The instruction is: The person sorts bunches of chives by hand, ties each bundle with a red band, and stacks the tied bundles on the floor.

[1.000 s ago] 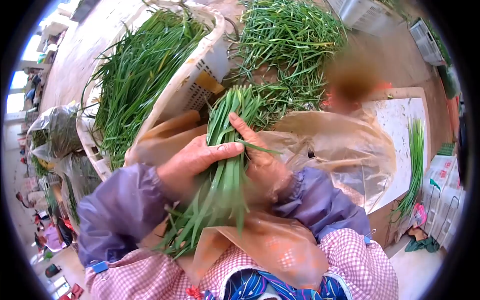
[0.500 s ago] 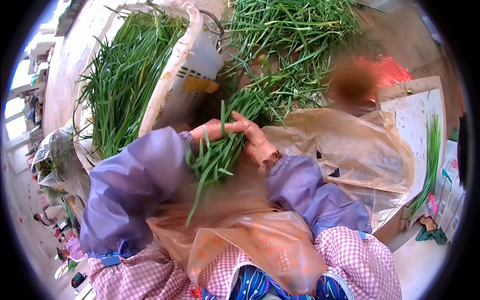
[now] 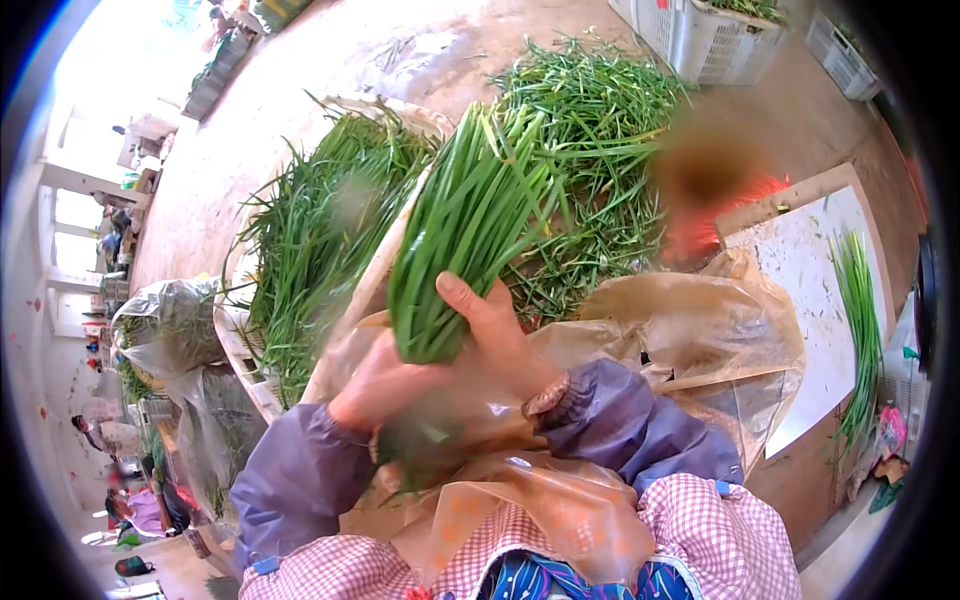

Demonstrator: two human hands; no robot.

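A thick bunch of green chives [image 3: 455,235] stands up in front of me, its leaf tips leaning away over the pile. My right hand [image 3: 500,335] is closed round its lower part, with the thumb across the leaves. Close to the bunch's bottom end is my left hand [image 3: 385,380], smeared by motion, so its fingers do not show clearly. Just beneath it is a blurred dark green patch [image 3: 420,440] over my lap. An orange-tinted plastic sheet [image 3: 530,490] covers my lap.
A white crate [image 3: 235,340] of long chives stands at my left. Loose chives [image 3: 600,130] lie heaped ahead. At right, a white board [image 3: 800,290] carries a thin chive bundle [image 3: 858,330], beside a brownish plastic sheet [image 3: 700,320]. More crates [image 3: 715,45] stand farther back.
The chives in my hands are now a fuller upright bunch, with the leaf tips pointing away. My left hand has moved down to its bottom end. The view has shifted, showing more floor ahead.
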